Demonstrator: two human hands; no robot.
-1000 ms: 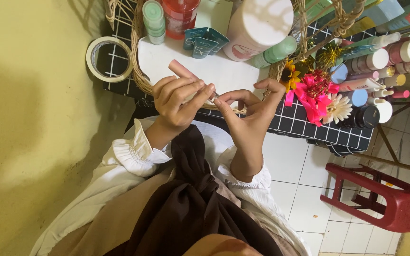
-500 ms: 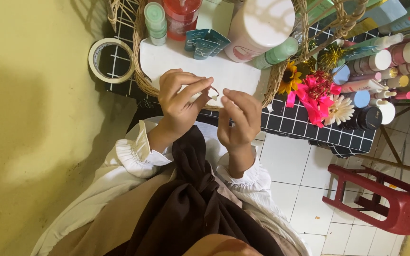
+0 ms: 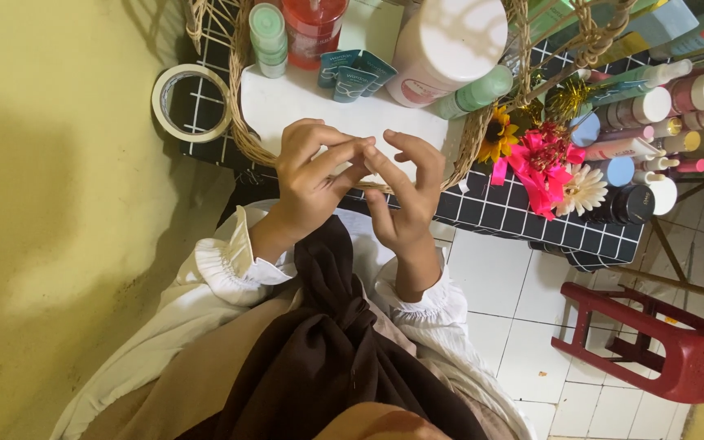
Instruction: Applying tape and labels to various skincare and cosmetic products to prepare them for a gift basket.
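Fingertips of the two hands meet over the near rim of a wicker basket (image 3: 248, 138). Left hand (image 3: 310, 181) is curled, its fingers bent toward the right hand (image 3: 405, 200), whose fingers are spread and half raised. Whether anything small is pinched between them cannot be told; nothing shows clearly in either grip.

White frilled cuffs (image 3: 230, 273) cover both wrists, and a dark brown cloth (image 3: 327, 358) hangs between the arms, below the hands.

Just under the hands lies a white sheet (image 3: 303, 102) on the basket's floor. Beyond it, at the far side of the basket, stand a pale green bottle (image 3: 269, 28), a red jar (image 3: 313, 24), two small teal sachets (image 3: 350, 72) and a big white jar (image 3: 448, 45), with a green tube (image 3: 474, 94) lying against the big jar.

Basket rests on a black shelf with a white grid (image 3: 523, 216). A tape roll (image 3: 191, 102) lies on that shelf, just left of the basket. Right of the basket sit artificial flowers (image 3: 543, 167), yellow, pink and white, touching the rim, and past them a crowd of small bottles and tubes (image 3: 653, 130).

A yellow wall (image 3: 50, 204) fills the left side. A red stool (image 3: 653, 342) stands on white floor tiles (image 3: 499, 277) at lower right, well apart from the hands.
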